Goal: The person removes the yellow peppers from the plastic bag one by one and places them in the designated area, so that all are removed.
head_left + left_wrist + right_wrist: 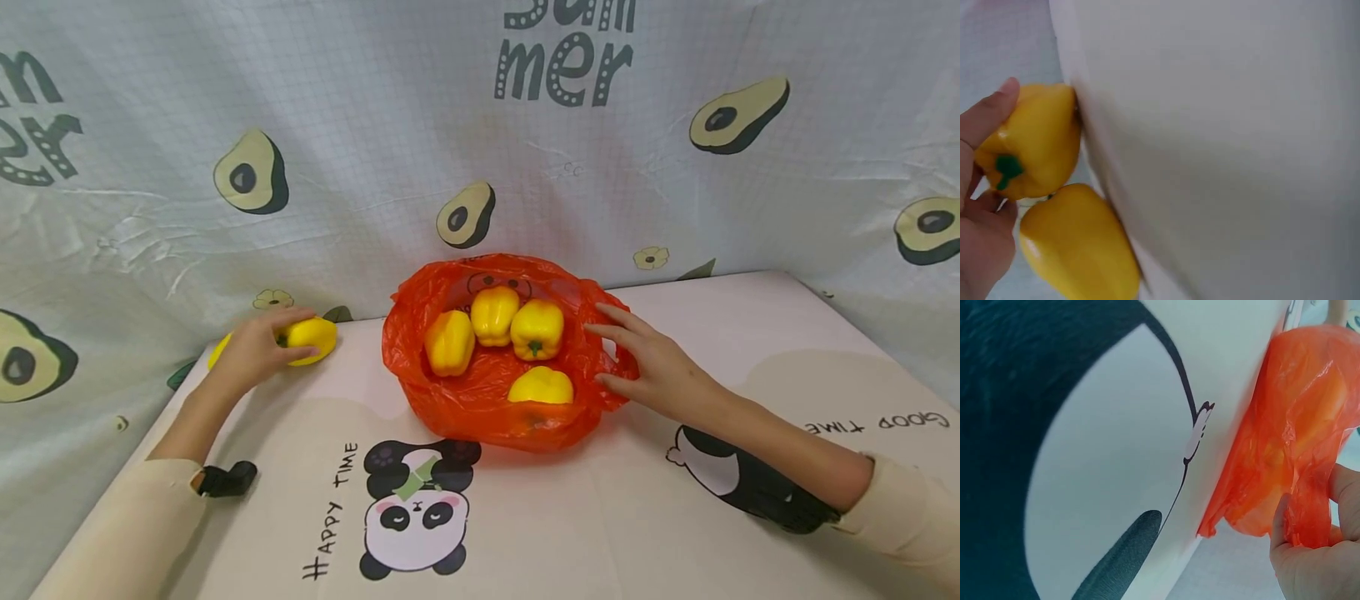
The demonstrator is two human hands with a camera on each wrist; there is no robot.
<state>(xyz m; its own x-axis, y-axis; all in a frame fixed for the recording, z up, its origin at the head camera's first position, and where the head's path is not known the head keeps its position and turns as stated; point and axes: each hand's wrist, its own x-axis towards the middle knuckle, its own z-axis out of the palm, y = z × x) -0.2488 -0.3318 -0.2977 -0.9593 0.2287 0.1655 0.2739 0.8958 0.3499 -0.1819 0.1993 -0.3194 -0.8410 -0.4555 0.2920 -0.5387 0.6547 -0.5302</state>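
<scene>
Yellow pepper (315,336) gripped, red bag (480,419) held

Near the worktop's (540,517) far left corner, the left hand (257,347) grips the yellow pepper between thumb and fingers. Its green stem (282,338) points toward the left edge, the long axis roughly following the far edge. A second pepper (1082,244) lies just beside it. The red bag sits around the middle of the far edge, mouth open upward; the right hand (652,367) pinches its right side. Of four peppers inside, one (537,327) points its stem toward the near edge.
</scene>
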